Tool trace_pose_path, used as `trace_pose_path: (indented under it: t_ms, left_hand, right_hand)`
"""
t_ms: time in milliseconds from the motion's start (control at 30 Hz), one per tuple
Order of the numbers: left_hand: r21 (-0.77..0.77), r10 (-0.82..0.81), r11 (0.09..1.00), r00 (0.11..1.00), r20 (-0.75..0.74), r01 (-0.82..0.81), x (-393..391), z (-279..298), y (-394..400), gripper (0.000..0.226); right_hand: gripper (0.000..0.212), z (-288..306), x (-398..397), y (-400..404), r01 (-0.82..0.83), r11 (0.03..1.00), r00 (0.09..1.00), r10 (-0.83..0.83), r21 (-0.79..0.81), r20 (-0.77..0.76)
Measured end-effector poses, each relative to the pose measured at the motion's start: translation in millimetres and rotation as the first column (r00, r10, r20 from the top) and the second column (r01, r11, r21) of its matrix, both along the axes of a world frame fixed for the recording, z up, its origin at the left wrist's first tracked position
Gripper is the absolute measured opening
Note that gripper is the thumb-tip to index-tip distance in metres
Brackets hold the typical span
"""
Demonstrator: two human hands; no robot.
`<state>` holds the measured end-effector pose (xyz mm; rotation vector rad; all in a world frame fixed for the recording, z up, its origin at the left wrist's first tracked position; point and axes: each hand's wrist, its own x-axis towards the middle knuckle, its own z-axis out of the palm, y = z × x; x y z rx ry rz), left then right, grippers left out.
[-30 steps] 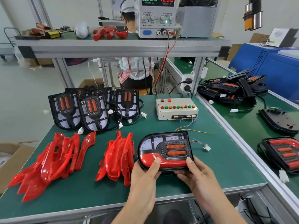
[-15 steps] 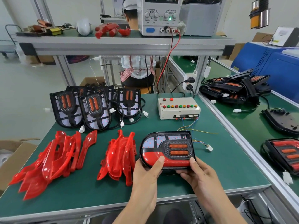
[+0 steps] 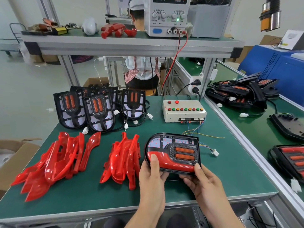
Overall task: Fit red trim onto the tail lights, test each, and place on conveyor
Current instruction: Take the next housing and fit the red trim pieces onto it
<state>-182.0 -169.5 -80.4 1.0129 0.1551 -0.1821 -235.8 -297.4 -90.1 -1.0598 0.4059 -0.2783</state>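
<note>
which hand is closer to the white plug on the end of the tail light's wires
Right. The right hand grips the tail light at its lower right corner, the side the white plug lies on. The left hand holds the opposite, left end.

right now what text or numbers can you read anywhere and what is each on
"CURRENT A": power supply, under the green display.
"VOLTAGE V": same supply, under the red display.
"COARSE" and "FINE": beneath its knobs.
Display digits: cut off by the frame's top edge, unreadable.
Button box: a red mark, no readable words.
</note>
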Motion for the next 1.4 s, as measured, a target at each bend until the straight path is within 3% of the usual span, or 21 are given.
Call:
trace_pose_path:
  t_ms: [233, 667, 833, 1067, 1300, 1400]
  left_hand:
    - [-0.029, 0.059, 0.998, 0.998, -0.037, -0.060, 0, 1, -7, 0.055]
    - [0.024, 0.009, 1.000, 1.000, 0.014, -0.009, 4, 2, -8, 0.053]
    - [-0.063, -0.030, 0.998, 0.999, -0.022, 0.028, 5, 1, -6, 0.048]
    - [-0.009, -0.028, 1.000, 0.999, 0.037, 0.029, 4, -4, -6, 0.052]
    - [-0.051, -0.007, 0.999, 0.999, 0.038, 0.009, 1, -4, -5, 0.053]
    - [0.009, -0.051, 0.999, 0.995, 0.087, 0.050, -3, -6, -6, 0.043]
  right_hand:
    - [0.032, -4, -1, 4, 0.051, 0.999, 0.998, -0.051, 0.009, 0.020]
    - [0.032, -7, -3, 7, 0.098, 0.995, 0.994, -0.098, -0.006, 0.039]
    - [0.031, -4, -3, 4, 0.083, 0.996, 0.996, -0.084, 0.013, 0.040]
    - [0.030, -5, -6, 6, 0.094, 0.996, 0.996, -0.094, 0.009, 0.014]
    - [0.029, -4, -6, 15, 0.155, 0.986, 0.987, -0.158, 0.060, 0.032]
    - [0.025, -2, -6, 22, 0.184, 0.978, 0.981, -0.189, 0.095, 0.038]
